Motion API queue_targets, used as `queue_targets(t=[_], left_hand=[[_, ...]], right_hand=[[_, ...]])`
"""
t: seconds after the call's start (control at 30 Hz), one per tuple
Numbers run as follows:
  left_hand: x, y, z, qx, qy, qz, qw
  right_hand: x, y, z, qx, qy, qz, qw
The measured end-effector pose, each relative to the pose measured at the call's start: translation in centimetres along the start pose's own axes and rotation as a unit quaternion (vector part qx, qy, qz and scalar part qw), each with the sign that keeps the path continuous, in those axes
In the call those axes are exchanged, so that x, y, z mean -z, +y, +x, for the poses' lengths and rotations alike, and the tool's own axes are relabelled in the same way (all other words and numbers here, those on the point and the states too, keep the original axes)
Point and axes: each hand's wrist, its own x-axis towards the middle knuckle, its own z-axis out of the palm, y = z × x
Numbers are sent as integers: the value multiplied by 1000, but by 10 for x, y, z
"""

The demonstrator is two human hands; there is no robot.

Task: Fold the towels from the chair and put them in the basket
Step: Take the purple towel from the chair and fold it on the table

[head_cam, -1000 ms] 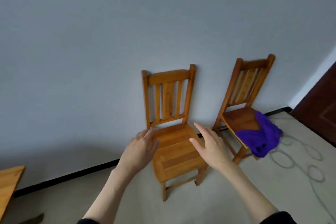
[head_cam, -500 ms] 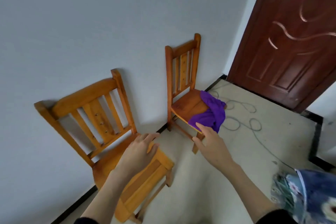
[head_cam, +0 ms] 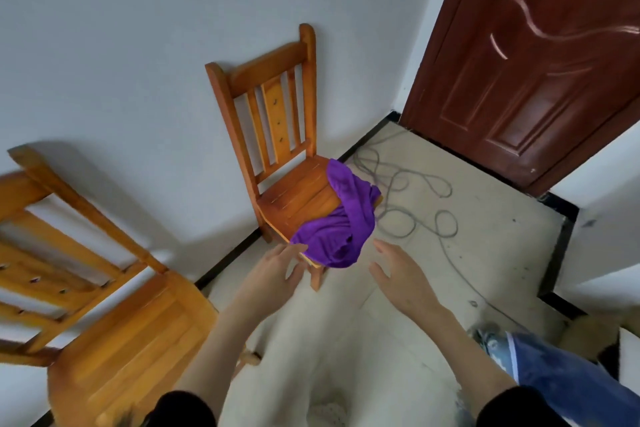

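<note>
Both hands had closed in on the far chair (head_cam: 294, 191) since half a second earlier, the view swinging to centre it. Left hand (head_cam: 273, 274) and right hand (head_cam: 398, 274) hovered just short of the purple towel (head_cam: 339, 232), fingers spread and holding nothing. It lay crumpled over the seat's front corner, seemingly one towel. No basket showed; picking up looked next.

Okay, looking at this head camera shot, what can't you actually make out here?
- Basket: none in the head view, so it can't be placed.
- Purple towel: bunched and draped over the seat edge of the far chair; one towel or several, unclear.
- Near chair: motion-blurred, cut off by the left edge.
- Blue patterned fabric: cut off lower right, unidentifiable.
</note>
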Motion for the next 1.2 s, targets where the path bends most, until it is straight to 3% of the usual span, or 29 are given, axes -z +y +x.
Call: queue_targets(t=[0.3, 0.53, 0.8, 1.07, 1.2], left_hand=[[-69, -38, 107, 89, -97, 3, 991], [-128, -90, 213, 99, -187, 26, 977], [-211, -147, 304, 75, -316, 143, 935], [-292, -189, 333, 4, -303, 259, 917], [-316, -207, 332, 35, -327, 260, 908]], right_hand=[[-6, 79, 110, -93, -97, 21, 991], [-53, 139, 218, -200, -128, 73, 969], [-115, 216, 336, -306, -124, 144, 933], [-175, 266, 400, -296, -78, 182, 934], [-195, 283, 406, -327, -41, 197, 923]])
